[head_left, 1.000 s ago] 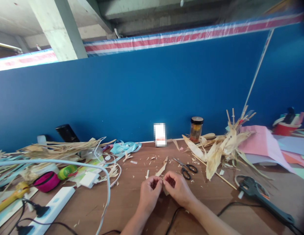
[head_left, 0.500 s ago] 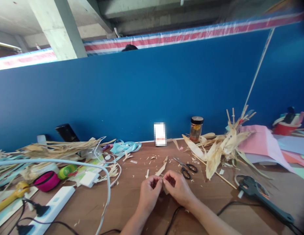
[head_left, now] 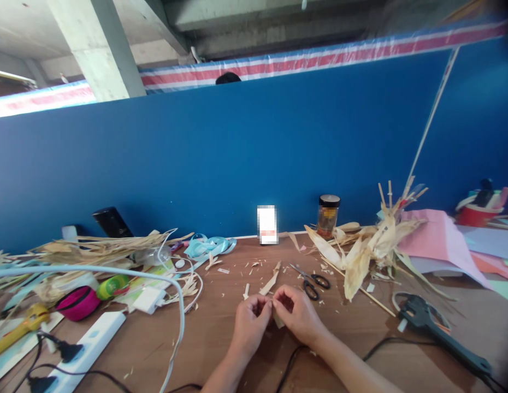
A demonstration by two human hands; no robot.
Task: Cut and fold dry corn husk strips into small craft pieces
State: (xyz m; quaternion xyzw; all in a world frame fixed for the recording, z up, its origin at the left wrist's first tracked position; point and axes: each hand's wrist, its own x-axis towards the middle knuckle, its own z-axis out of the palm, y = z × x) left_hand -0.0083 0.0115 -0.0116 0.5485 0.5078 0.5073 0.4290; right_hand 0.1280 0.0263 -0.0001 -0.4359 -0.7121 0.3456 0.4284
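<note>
My left hand point(head_left: 250, 322) and my right hand point(head_left: 297, 314) meet low in the middle of the head view, fingertips pinched together. Between them is a small pale strip of corn husk point(head_left: 279, 322), mostly covered by the fingers; its lower end shows beneath the right fingers. Just beyond the fingertips lies another husk strip point(head_left: 271, 281) on the brown table. Black-handled scissors point(head_left: 311, 283) rest near my right hand, blades pointing away to the left. Small husk scraps are scattered around.
A glue gun point(head_left: 434, 327) with its cord lies at right, near a pile of dried husks point(head_left: 358, 262) and a lidded jar point(head_left: 328, 217). Leftward are a power strip point(head_left: 88, 349), a white cable point(head_left: 181, 305) and blue ribbon point(head_left: 208, 246). A blue partition point(head_left: 237, 153) stands behind.
Both hands keep nearly the same pinched pose, with only slight finger movement. Behind the partition, the top of a person's head has shifted right.
</note>
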